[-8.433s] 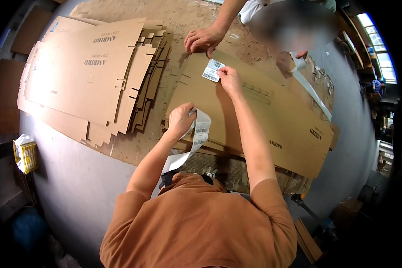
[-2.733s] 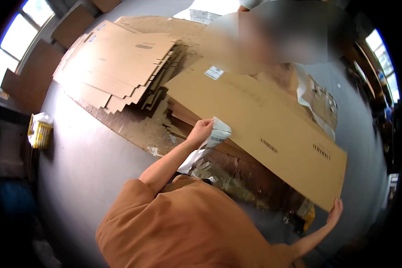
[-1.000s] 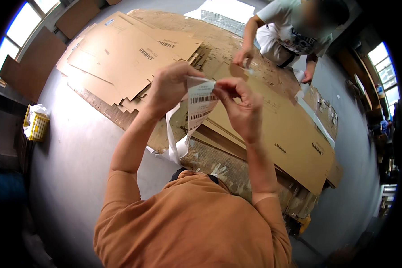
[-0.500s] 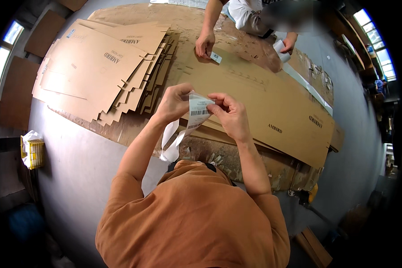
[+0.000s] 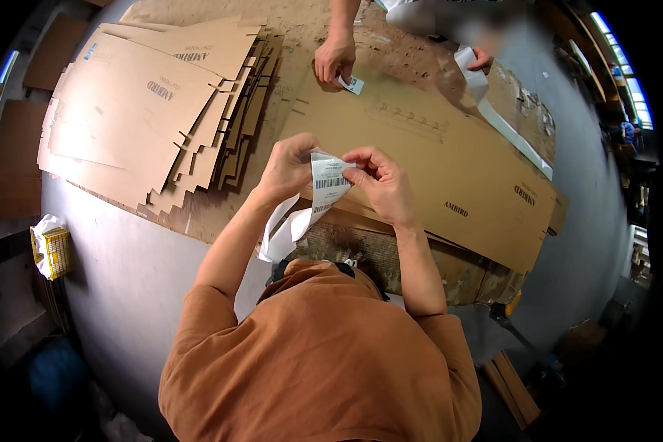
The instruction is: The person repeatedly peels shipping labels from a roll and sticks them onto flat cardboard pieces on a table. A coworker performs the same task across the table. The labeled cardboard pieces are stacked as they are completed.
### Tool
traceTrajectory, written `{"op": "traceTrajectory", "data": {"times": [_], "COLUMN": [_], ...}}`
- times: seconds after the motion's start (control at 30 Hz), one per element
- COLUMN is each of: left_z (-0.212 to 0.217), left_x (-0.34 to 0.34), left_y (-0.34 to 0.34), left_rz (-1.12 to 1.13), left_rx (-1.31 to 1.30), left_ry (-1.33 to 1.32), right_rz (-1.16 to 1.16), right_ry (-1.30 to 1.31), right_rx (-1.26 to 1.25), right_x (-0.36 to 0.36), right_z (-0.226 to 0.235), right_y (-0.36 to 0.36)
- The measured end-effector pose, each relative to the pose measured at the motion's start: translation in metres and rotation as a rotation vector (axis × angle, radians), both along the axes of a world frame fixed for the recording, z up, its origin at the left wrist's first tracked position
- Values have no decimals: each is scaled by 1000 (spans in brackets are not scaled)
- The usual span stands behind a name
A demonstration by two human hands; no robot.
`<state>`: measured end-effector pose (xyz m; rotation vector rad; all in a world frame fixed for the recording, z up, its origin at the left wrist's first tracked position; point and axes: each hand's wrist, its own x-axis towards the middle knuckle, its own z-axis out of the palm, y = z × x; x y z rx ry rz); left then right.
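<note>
Both hands are raised over the near edge of a flat carton (image 5: pixel 449 177), working a label strip (image 5: pixel 324 191). The left hand (image 5: pixel 287 166) is closed around the strip's upper left edge, fingers curled and thumb pressing, while the loose white tail hangs down toward the orange shirt (image 5: pixel 317 361). The right hand (image 5: pixel 383 180) pinches the strip's right corner between thumb and forefinger, the other fingers loosely bent; it looks like a barcode label is being peeled from its backing, though the exact split between label and liner is too small to tell. To do this well, the peel wants to start at one corner and run slowly along the strip, with the left hand keeping the backing taut so the label does not curl or stick to itself, and the fingertips touching only the very edge of the adhesive. The carton lies just beneath, on top of other sheets, so the label has a flat surface close by. Across the table a co-worker's hand (image 5: pixel 335 59) presses a small label (image 5: pixel 352 84) onto the carton's far end, and a stack of die-cut cartons (image 5: pixel 155 110) lies to the left.
</note>
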<state>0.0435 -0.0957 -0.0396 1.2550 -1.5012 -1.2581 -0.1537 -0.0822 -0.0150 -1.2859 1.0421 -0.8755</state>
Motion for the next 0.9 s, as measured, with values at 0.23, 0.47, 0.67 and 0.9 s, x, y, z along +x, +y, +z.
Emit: {"op": "traceTrajectory", "data": {"times": [0.23, 0.47, 0.67, 0.9], "left_z": [6, 6, 13, 36], "left_x": [-9, 3, -3, -4], "left_y": [-1, 2, 9, 16], "left_rz": [105, -28, 41, -14], "left_rx": [-212, -371, -215, -95], "left_ry": [-21, -101, -48, -94], "right_rz": [-38, -83, -141, -116], "right_ry": [-10, -171, 375, 349], "right_rx": [56, 158, -546, -727], "right_x": [-2, -6, 11, 21], "right_z": [-4, -6, 25, 30], "right_y": [-4, -2, 6, 14]}}
